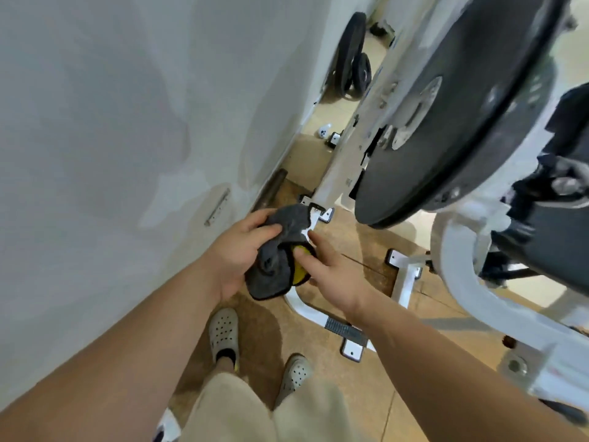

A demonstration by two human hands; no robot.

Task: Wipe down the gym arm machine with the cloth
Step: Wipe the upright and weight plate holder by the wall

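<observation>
A grey cloth [280, 247] with a yellow underside is bunched in front of me, above the floor. My left hand [239, 253] grips it from the left, thumb across the top. From the right, my right hand [331, 272] touches the cloth's yellow part with thumb and fingertips. The white gym arm machine [465, 275] rises to the right, with a big black weight plate [446, 110] on its arm. Neither hand touches the frame.
A white wall [111, 122] stands close on the left. The machine's white base tubes and foot plates [350, 342] lie on the brown floor just ahead of my feet [224, 333]. More black plates [353, 65] lean at the far end.
</observation>
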